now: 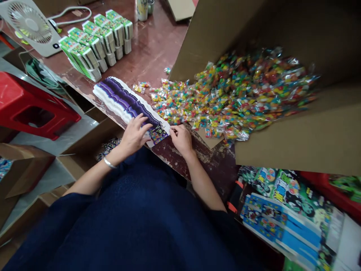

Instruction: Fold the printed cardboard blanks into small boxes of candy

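A fanned stack of flat purple and white printed cards (124, 99) lies on the dark red table (152, 49) near its front edge. My left hand (135, 132) rests on the near end of the stack, fingers spread over the cards. My right hand (181, 138) pinches the edge of the nearest card (158, 132), which shows a colourful print. A silver bracelet sits on my left wrist. Just beyond my hands spreads a heap of small clear packets of coloured candy (225, 94).
The candy packets spill out of a big tipped cardboard box (310, 135) on the right. Rows of folded green and white boxes (93, 41) stand at the back left by a white fan (29, 26). A red stool (31, 107) is left; printed flat cards (284, 210) lie lower right.
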Action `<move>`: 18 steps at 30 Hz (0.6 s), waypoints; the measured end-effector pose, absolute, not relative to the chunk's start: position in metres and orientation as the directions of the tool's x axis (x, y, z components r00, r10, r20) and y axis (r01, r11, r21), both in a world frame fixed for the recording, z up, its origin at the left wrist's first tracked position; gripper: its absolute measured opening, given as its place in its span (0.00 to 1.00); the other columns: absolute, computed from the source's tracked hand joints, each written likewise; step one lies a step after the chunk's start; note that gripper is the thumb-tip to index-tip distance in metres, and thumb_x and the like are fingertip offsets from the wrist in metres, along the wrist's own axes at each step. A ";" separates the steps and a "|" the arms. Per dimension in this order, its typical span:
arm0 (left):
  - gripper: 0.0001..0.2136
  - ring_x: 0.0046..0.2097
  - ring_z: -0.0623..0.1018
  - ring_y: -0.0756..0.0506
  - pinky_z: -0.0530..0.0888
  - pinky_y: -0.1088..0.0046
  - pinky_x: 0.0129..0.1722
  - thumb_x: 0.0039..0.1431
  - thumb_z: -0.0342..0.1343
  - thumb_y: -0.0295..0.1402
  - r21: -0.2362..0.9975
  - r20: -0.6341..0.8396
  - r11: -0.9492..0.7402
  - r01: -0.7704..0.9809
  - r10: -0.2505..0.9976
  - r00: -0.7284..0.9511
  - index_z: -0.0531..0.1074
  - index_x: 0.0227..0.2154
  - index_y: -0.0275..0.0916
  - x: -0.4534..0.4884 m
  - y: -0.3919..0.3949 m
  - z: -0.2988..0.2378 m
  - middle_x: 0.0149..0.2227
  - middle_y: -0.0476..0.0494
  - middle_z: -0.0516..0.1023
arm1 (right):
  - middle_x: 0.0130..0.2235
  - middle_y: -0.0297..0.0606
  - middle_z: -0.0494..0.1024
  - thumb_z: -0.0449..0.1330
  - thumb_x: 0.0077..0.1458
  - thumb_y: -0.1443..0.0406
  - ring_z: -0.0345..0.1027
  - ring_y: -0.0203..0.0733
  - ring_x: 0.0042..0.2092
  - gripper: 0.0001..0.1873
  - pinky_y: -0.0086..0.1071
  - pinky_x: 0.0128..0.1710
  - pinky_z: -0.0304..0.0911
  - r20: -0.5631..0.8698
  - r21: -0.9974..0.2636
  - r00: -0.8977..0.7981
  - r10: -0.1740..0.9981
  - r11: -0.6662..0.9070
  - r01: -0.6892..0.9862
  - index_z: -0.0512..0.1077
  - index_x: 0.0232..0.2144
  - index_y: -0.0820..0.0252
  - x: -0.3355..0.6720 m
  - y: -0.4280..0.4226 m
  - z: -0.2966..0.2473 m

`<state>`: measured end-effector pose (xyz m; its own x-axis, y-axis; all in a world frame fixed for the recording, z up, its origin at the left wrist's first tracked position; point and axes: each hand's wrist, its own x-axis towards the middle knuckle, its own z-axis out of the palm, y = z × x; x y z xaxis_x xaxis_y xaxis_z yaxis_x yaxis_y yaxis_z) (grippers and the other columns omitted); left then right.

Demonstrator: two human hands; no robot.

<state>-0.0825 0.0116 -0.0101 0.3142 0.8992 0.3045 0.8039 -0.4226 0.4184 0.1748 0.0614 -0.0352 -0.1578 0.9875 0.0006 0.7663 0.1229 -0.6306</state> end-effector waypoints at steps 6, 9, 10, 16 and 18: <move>0.23 0.75 0.61 0.23 0.57 0.32 0.72 0.53 0.72 0.26 0.513 0.274 -0.375 0.772 0.924 0.266 0.76 0.52 0.39 -0.055 0.022 -0.038 0.68 0.27 0.70 | 0.39 0.37 0.81 0.66 0.57 0.56 0.67 0.32 0.26 0.11 0.32 0.33 0.67 0.058 -0.830 -0.032 0.998 0.066 0.555 0.79 0.35 0.58 0.179 0.049 -0.031; 0.18 0.71 0.69 0.28 0.60 0.35 0.71 0.55 0.70 0.27 0.622 0.309 -0.394 0.676 0.917 0.250 0.78 0.49 0.40 -0.055 0.016 -0.024 0.63 0.31 0.77 | 0.26 0.29 0.76 0.66 0.58 0.51 0.65 0.33 0.22 0.16 0.28 0.24 0.62 -0.039 -0.957 -0.042 0.998 -0.025 0.290 0.74 0.33 0.57 0.185 0.044 -0.018; 0.14 0.66 0.75 0.31 0.65 0.39 0.69 0.58 0.69 0.29 0.682 0.305 -0.387 0.620 0.922 0.240 0.78 0.47 0.40 -0.055 0.014 -0.015 0.58 0.34 0.81 | 0.23 0.27 0.74 0.67 0.57 0.49 0.67 0.33 0.22 0.18 0.27 0.23 0.62 -0.066 -0.975 -0.075 0.995 -0.049 0.216 0.73 0.33 0.56 0.186 0.043 -0.011; 0.13 0.33 0.81 0.48 0.79 0.72 0.36 0.61 0.68 0.43 0.997 -0.082 0.079 0.025 0.895 0.438 0.77 0.33 0.37 -0.050 0.013 0.029 0.36 0.43 0.84 | 0.25 0.30 0.77 0.69 0.58 0.48 0.74 0.35 0.26 0.19 0.28 0.26 0.71 -0.005 -0.997 -0.164 0.986 0.008 0.081 0.73 0.34 0.55 0.185 0.031 0.031; 0.16 0.35 0.82 0.47 0.80 0.71 0.37 0.54 0.73 0.44 0.944 -0.141 0.284 -0.171 0.811 0.568 0.77 0.36 0.38 -0.046 0.014 0.034 0.38 0.41 0.84 | 0.29 0.31 0.79 0.68 0.60 0.49 0.75 0.36 0.28 0.17 0.30 0.29 0.74 0.022 -0.996 -0.158 0.987 0.035 0.081 0.74 0.36 0.55 0.182 0.024 0.037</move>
<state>-0.0463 0.0139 0.0335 0.5683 0.8106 -0.1412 -0.1706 0.2839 0.9436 0.1824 0.0238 0.0372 -0.1582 0.9872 0.0219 0.0813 0.0351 -0.9961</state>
